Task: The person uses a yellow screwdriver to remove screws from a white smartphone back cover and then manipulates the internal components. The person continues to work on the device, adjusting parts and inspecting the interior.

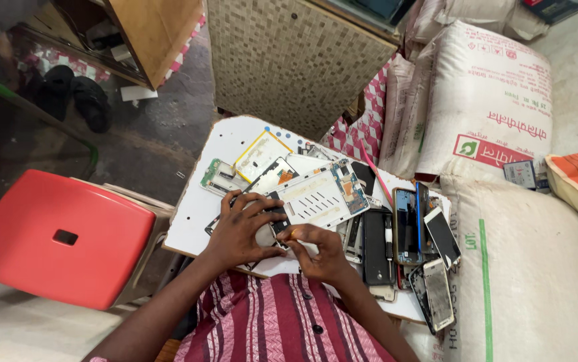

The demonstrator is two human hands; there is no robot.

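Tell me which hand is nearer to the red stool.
Left. The left hand lies on the opened phone at the board's stool-side half; the right hand is beyond it, farther from the red stool.

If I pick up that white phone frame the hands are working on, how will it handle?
The white phone frame looks thin and flat, so probably light and slightly bendy. Its exposed circuit board end seems fragile. Lying flat under the left hand, it should slide, not roll.

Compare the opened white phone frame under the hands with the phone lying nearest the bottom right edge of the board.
The white phone frame lies opened, its circuit parts bare; the bottom right phone shows a pale screen face. The frame is touched by the left hand and right hand; the phone lies untouched. Both rest flat on the white board.
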